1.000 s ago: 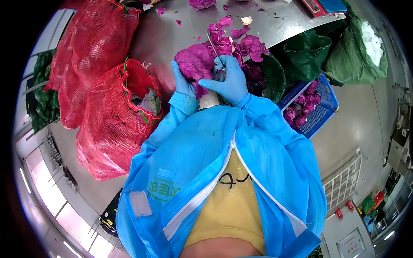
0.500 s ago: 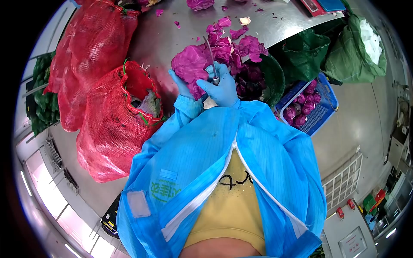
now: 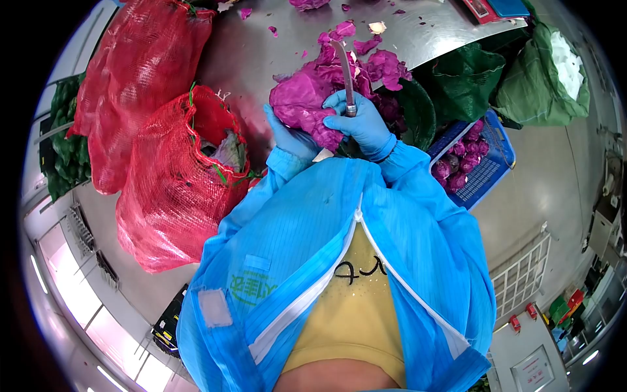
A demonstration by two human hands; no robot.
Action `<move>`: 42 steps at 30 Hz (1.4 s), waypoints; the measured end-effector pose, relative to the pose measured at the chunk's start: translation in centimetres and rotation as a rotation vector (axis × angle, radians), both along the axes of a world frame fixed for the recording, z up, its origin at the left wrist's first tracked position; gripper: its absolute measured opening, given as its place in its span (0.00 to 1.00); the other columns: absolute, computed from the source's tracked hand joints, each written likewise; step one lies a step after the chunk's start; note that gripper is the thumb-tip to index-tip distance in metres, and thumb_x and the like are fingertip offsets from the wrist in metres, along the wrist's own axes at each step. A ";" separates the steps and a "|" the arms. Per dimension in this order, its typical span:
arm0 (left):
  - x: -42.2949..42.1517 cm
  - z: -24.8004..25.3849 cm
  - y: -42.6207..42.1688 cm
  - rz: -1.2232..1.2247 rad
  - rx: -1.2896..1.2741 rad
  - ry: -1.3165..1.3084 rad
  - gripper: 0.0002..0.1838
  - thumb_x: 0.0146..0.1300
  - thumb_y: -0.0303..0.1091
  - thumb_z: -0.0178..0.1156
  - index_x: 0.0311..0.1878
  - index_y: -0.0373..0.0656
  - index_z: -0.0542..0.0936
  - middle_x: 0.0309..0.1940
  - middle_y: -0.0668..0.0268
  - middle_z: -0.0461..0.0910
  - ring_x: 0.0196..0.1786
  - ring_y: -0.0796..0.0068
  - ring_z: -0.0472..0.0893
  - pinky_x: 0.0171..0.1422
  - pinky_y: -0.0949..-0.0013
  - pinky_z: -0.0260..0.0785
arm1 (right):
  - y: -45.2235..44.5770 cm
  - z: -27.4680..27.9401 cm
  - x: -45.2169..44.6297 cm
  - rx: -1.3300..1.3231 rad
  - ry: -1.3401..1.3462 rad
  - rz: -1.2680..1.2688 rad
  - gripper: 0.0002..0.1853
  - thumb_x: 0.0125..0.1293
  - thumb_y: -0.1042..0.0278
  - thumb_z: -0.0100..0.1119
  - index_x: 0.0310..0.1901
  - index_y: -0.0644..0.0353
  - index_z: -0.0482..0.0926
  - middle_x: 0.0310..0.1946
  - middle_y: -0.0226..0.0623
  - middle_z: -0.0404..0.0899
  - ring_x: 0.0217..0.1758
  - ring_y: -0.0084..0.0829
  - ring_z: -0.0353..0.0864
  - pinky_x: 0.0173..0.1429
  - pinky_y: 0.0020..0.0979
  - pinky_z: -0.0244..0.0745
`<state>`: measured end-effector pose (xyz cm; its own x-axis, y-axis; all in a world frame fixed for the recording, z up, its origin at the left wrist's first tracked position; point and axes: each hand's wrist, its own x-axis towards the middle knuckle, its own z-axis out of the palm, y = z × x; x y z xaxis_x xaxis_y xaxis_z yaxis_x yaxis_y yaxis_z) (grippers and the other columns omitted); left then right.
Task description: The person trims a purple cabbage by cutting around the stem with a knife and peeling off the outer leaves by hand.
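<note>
A purple cabbage (image 3: 300,99) rests in my left hand (image 3: 289,136), which wears a blue glove and cups it from the left and below. On its right side is my right hand (image 3: 362,123), also gloved, with the fingers closed round the handle of a knife (image 3: 346,73). The curved blade points up and away from me, over loose purple leaves (image 3: 385,67) on the metal table (image 3: 255,46). The thumb of the right hand lies against the cabbage's lower right part.
Red mesh sacks (image 3: 176,189) stand at the left. To the right are a dark green bag (image 3: 467,78), a light green bag (image 3: 542,85) and a blue basket (image 3: 480,176) holding several small purple cabbages. A red and blue object (image 3: 506,8) lies on the table's far right.
The knife and my right hand have shifted to the right, and the blade shows more broadly. The cabbage has turned in my left hand and now sits slightly further right.
</note>
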<state>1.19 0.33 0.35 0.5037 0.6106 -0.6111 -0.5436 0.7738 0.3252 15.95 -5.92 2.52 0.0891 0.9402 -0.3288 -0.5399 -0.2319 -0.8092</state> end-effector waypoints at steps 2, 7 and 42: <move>-0.1 -0.4 -0.2 -0.010 0.014 -0.066 0.52 0.55 0.80 0.38 0.71 0.47 0.58 0.68 0.53 0.62 0.67 0.51 0.66 0.71 0.48 0.60 | -0.3 -0.5 0.4 0.016 0.021 0.027 0.18 0.49 0.77 0.70 0.42 0.60 0.76 0.27 0.24 0.72 0.29 0.16 0.70 0.34 0.21 0.67; -2.0 -0.6 2.0 0.226 -0.272 -0.444 0.56 0.45 0.72 0.60 0.71 0.44 0.56 0.68 0.51 0.59 0.67 0.45 0.63 0.68 0.42 0.64 | -3.2 -1.7 4.4 -0.056 -0.133 -0.079 0.18 0.50 0.76 0.70 0.44 0.60 0.76 0.31 0.27 0.75 0.32 0.18 0.75 0.38 0.22 0.73; 0.5 -1.5 0.0 -0.072 -0.107 0.238 0.65 0.41 0.90 0.33 0.65 0.37 0.66 0.60 0.52 0.70 0.54 0.59 0.72 0.60 0.60 0.65 | 1.2 -5.1 -3.3 -0.361 0.433 -0.162 0.10 0.56 0.68 0.70 0.32 0.61 0.76 0.25 0.34 0.76 0.21 0.22 0.69 0.25 0.27 0.66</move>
